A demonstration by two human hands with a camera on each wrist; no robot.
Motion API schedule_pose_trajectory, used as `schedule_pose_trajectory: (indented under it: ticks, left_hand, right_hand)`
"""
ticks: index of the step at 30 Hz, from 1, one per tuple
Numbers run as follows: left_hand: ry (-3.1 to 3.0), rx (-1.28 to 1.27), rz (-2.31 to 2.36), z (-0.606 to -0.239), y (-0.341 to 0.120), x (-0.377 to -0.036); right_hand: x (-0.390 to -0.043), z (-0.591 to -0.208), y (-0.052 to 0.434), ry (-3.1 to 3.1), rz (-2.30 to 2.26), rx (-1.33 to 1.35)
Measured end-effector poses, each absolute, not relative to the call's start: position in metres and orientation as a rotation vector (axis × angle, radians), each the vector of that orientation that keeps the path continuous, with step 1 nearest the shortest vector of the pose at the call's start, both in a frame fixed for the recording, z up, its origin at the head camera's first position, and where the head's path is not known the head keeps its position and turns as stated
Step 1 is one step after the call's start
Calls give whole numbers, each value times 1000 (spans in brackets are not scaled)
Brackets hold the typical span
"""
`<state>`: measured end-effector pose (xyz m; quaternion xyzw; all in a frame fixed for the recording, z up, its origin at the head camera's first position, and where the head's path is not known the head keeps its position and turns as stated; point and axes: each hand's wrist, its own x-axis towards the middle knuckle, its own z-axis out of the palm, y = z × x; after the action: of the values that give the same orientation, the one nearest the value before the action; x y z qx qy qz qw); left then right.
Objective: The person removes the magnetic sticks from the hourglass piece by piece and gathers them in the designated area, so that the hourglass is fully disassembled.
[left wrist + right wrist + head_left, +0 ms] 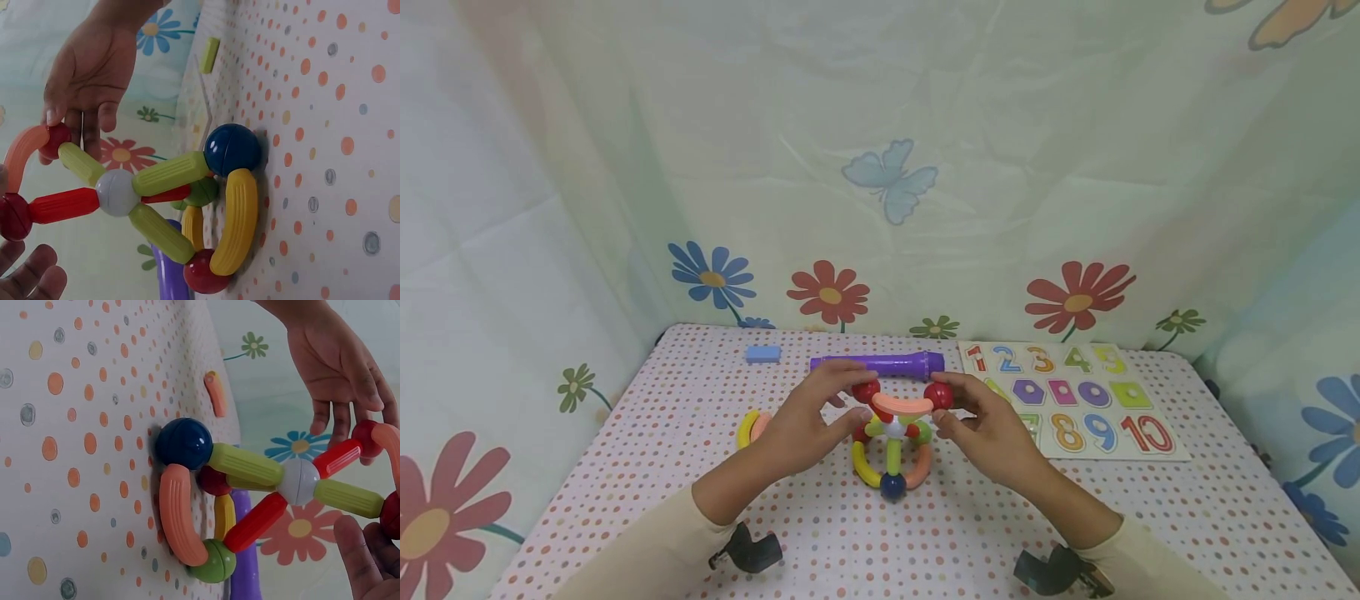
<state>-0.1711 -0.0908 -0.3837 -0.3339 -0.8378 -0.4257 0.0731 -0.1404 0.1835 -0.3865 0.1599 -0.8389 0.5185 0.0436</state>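
Observation:
A toy frame of coloured balls and ribbed sticks stands on the table between the hands. Its white centre ball [119, 192] joins straight lime and red sticks. Below are a navy ball [892, 486], a green ball [214, 561] and a red one, linked by curved yellow and orange sticks. On top, a curved orange stick [902, 406] spans two red balls. My left hand [816, 414] pinches the left top red ball [866, 391] between thumb and fingers. Opposite, my right hand [988, 427] holds the right top red ball [938, 395] with thumb and fingertips.
Loose curved yellow [747, 428] and orange sticks lie by the left forearm. A purple tube [887, 365] lies behind the frame, and a small blue block [763, 354] sits back left. At right is a number puzzle board [1011, 433]. A flowered curtain [760, 167] hangs behind the table.

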Motion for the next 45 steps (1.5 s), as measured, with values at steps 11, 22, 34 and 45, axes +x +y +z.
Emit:
schedule_pose_trajectory:
  ticks: [11,22,34,45]
  left_hand:
    - [-2552,-948,-1312,-387,-82,-173]
    - [-2611,-845,-1378,-387,-81,-175]
    - [-2546,-855,-1324,-389,-81,-180]
    - [-2425,-786,-1231,-393,-75,-177]
  right_hand:
    - [-144,-391,185,-2544,1630,498]
    - [-144,-392,183,-2533,1678,487]
    - [-139,-392,184,-2507,1673,531]
    - [-132,-393,181,-2461,1537,733]
